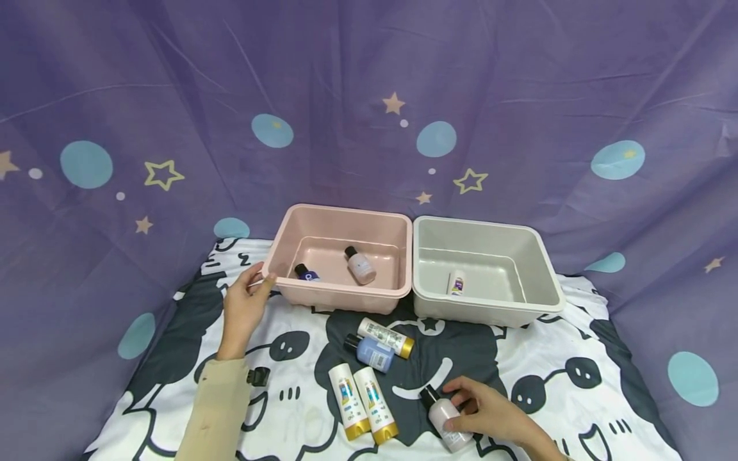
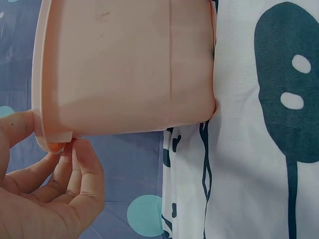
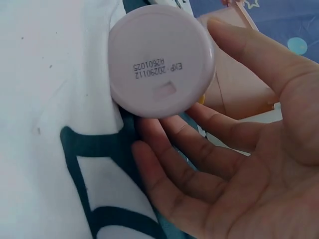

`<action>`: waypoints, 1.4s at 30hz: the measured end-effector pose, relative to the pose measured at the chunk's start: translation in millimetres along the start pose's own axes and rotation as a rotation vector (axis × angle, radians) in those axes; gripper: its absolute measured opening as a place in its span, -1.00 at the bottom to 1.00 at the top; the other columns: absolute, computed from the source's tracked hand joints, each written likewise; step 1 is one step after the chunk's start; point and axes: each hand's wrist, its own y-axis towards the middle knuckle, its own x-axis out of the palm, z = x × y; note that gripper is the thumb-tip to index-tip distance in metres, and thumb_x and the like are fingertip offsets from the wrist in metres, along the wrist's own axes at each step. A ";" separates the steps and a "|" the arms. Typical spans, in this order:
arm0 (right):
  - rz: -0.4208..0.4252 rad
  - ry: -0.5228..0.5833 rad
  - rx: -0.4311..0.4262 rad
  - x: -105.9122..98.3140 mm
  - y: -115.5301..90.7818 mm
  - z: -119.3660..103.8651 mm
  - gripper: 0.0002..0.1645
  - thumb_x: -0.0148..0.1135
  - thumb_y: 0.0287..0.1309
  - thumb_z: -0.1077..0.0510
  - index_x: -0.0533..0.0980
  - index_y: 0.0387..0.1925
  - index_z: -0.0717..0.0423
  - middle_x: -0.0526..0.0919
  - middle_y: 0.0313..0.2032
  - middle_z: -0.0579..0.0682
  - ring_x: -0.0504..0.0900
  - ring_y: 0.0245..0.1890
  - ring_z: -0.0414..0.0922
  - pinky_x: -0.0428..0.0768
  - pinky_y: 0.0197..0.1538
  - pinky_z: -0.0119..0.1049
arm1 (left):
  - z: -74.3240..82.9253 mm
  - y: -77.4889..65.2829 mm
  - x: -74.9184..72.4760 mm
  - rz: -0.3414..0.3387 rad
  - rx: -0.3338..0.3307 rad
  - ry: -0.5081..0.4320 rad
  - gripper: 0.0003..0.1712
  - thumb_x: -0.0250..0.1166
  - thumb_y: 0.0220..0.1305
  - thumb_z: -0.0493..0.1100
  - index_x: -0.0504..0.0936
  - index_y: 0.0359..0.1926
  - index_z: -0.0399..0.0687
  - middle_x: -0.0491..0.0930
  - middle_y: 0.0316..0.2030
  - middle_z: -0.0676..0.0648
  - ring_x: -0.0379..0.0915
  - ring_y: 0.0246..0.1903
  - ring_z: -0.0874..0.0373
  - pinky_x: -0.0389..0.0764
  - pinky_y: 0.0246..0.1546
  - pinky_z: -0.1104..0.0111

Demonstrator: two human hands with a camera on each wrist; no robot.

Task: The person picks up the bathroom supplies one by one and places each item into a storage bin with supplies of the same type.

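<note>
In the head view my left hand [image 1: 241, 314] is at the near left corner of a pink plastic bin [image 1: 337, 291]. The left wrist view shows the thumb and fingers of that hand pinching the bin's rim [image 2: 41, 89]. At the front right, my right hand [image 1: 490, 413] holds a pale pink bottle with a black cap [image 1: 446, 421], thumb on one side and fingers on the other. The bottle's round base [image 3: 162, 59], printed with a date, faces the right wrist camera. The bottle lies tilted close to the cloth; whether it touches cannot be told.
Two white tubes with gold caps [image 1: 348, 400] lie left of the right hand. Behind them are a blue bottle [image 1: 375, 353] and another white tube [image 1: 385, 337]. The pink bin contains a dark blue bottle [image 1: 307, 273] and a pale bottle [image 1: 361, 266]. A grey bin [image 1: 490, 310] contains a small white tube [image 1: 456, 283].
</note>
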 end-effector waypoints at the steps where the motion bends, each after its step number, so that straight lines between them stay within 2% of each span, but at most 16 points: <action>1: 0.002 -0.018 -0.011 0.6 0.1 -0.5 -0.35 0.53 0.08 0.10 0.48 0.13 0.29 0.58 -0.20 0.05 0.60 -0.28 -0.09 0.63 -0.24 -0.35 | -0.1 0.0 -0.1 -0.004 0.000 -0.007 -0.37 0.26 0.43 0.01 0.42 0.39 -0.20 0.57 0.15 -0.26 0.59 0.03 -0.09 0.52 -0.30 0.69; 5: -0.006 -0.042 -0.031 3.0 -0.2 -1.0 -0.35 0.53 0.08 0.10 0.47 0.15 0.24 0.58 -0.22 0.04 0.61 -0.30 -0.12 0.64 -0.25 -0.33 | -1.0 -0.9 -1.3 -0.018 -0.009 -0.021 -0.35 0.25 0.44 0.05 0.41 0.40 -0.19 0.56 0.16 -0.26 0.59 0.04 -0.07 0.55 -0.28 0.67; 14: 0.002 -0.009 0.004 4.4 2.5 1.2 -0.33 0.54 0.07 0.15 0.46 0.17 0.22 0.57 -0.25 0.03 0.59 -0.30 -0.09 0.62 -0.26 -0.34 | -1.2 -2.1 -2.3 -0.018 -0.014 -0.039 -0.35 0.26 0.44 0.05 0.41 0.40 -0.19 0.56 0.16 -0.25 0.59 0.04 -0.07 0.57 -0.27 0.66; 18: 0.005 0.061 0.008 3.0 3.9 0.7 -0.33 0.52 0.08 0.19 0.43 0.17 0.30 0.58 -0.25 0.06 0.58 -0.28 -0.07 0.61 -0.26 -0.35 | -1.3 -1.8 -2.1 -0.017 -0.010 -0.040 -0.36 0.26 0.44 0.03 0.41 0.39 -0.19 0.56 0.16 -0.26 0.59 0.03 -0.08 0.57 -0.27 0.66; 22: 0.003 0.186 0.017 0.8 4.4 -0.6 -0.31 0.46 0.14 0.24 0.35 0.22 0.41 0.61 -0.22 0.13 0.60 -0.25 -0.03 0.63 -0.30 -0.34 | -1.8 -1.8 -2.3 -0.018 -0.004 -0.050 -0.37 0.26 0.44 0.00 0.41 0.39 -0.20 0.56 0.16 -0.27 0.58 0.04 -0.09 0.58 -0.27 0.65; 26: 0.022 0.256 0.026 -1.9 4.8 -2.9 -0.29 0.41 0.19 0.24 0.30 0.26 0.43 0.62 -0.19 0.16 0.62 -0.24 -0.01 0.67 -0.32 -0.29 | -2.9 -1.4 -2.0 -0.016 -0.003 -0.051 -0.37 0.26 0.44 0.00 0.42 0.39 -0.20 0.56 0.16 -0.27 0.58 0.04 -0.08 0.58 -0.27 0.65; 34: 0.058 0.230 -0.024 -7.5 10.1 -13.5 -0.25 0.39 0.21 0.22 0.26 0.30 0.43 0.63 -0.13 0.20 0.64 -0.21 0.01 0.67 -0.25 -0.27 | -3.4 -1.0 -1.8 -0.015 -0.008 -0.047 -0.35 0.26 0.43 0.04 0.42 0.39 -0.19 0.56 0.16 -0.26 0.58 0.05 -0.07 0.58 -0.26 0.65; 42: 0.077 0.225 -0.046 -16.9 15.3 -36.7 -0.26 0.38 0.23 0.22 0.25 0.31 0.41 0.62 -0.06 0.23 0.63 -0.12 0.08 0.68 -0.18 -0.20 | -0.9 -0.4 -1.0 -0.023 -0.010 -0.046 -0.36 0.27 0.43 0.03 0.42 0.39 -0.18 0.56 0.16 -0.27 0.58 0.05 -0.08 0.57 -0.26 0.65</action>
